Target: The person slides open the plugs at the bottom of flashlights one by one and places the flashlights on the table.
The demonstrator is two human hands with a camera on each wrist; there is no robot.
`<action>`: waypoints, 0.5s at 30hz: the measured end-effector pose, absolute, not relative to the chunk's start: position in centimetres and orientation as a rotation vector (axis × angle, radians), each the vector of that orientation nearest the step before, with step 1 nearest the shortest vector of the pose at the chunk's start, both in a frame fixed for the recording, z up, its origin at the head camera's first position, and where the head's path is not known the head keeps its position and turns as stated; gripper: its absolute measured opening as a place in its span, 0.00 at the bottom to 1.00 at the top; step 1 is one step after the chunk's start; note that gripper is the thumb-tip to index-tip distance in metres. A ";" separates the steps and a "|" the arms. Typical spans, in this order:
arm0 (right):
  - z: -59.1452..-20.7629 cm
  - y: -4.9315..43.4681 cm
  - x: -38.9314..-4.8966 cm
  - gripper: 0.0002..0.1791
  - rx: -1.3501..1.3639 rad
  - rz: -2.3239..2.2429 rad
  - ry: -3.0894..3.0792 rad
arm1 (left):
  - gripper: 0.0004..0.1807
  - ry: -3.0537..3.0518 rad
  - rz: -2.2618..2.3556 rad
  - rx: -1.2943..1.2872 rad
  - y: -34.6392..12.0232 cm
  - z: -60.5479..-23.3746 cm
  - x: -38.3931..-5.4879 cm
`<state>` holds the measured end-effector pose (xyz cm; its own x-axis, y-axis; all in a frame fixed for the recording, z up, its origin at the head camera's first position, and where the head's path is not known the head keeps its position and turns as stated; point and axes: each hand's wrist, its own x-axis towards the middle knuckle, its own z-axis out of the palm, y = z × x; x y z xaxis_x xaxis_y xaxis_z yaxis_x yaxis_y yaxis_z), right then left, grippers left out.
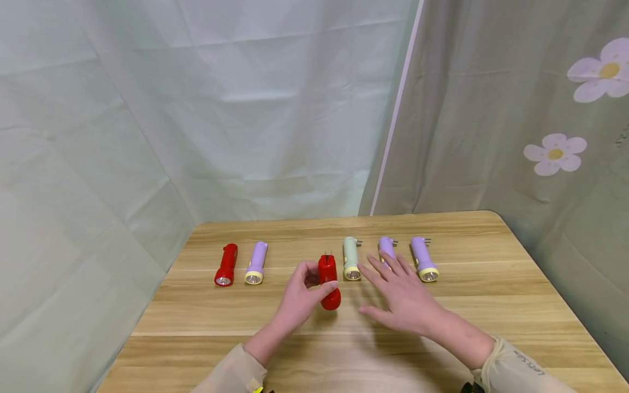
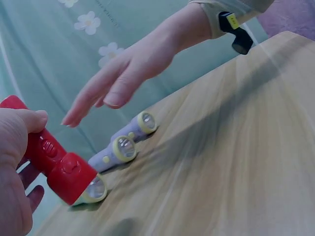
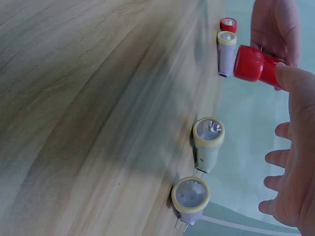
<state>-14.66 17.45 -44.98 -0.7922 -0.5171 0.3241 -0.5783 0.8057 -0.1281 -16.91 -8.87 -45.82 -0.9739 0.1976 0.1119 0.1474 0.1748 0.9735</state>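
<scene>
My left hand [image 1: 306,295] grips a red flashlight [image 1: 328,270] between thumb and fingers above the middle of the table. Two plug prongs stick out at its far end, and its head points toward me. In the left wrist view a ridged switch shows on the side of the red flashlight [image 2: 51,152]. My right hand [image 1: 405,297] hovers to the right with fingers spread, holding nothing. Beyond its fingertips lie a pale green flashlight [image 1: 351,256] and a purple flashlight [image 1: 386,246], the latter partly hidden by the fingers. Another purple flashlight [image 1: 422,256] lies just right of them.
On the left of the wooden table [image 1: 196,322] lie another red flashlight [image 1: 228,262] and a purple one [image 1: 257,261], lenses toward me. Prongs stick out sideways from the flashlights on the right. A pale curtain [image 1: 295,120] hangs behind the table's back edge.
</scene>
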 end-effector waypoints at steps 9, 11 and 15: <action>-45.8 17.6 -14.7 0.46 0.864 0.285 -2.738 | 0.27 2.280 1.991 0.153 -10.0 -45.7 -19.0; -46.0 17.6 -14.6 0.45 0.868 0.269 -2.741 | 0.28 2.249 1.991 0.135 -10.2 -45.7 -19.5; -46.4 17.4 -14.5 0.42 0.876 0.299 -2.730 | 0.32 2.180 1.982 0.072 -10.4 -45.8 -20.5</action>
<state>-14.55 17.42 -46.36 -0.7850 -0.5393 0.3048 -0.5925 0.7973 -0.1152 -20.49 -10.44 -45.80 -0.9800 0.1657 -0.1102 -0.0940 0.1027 0.9903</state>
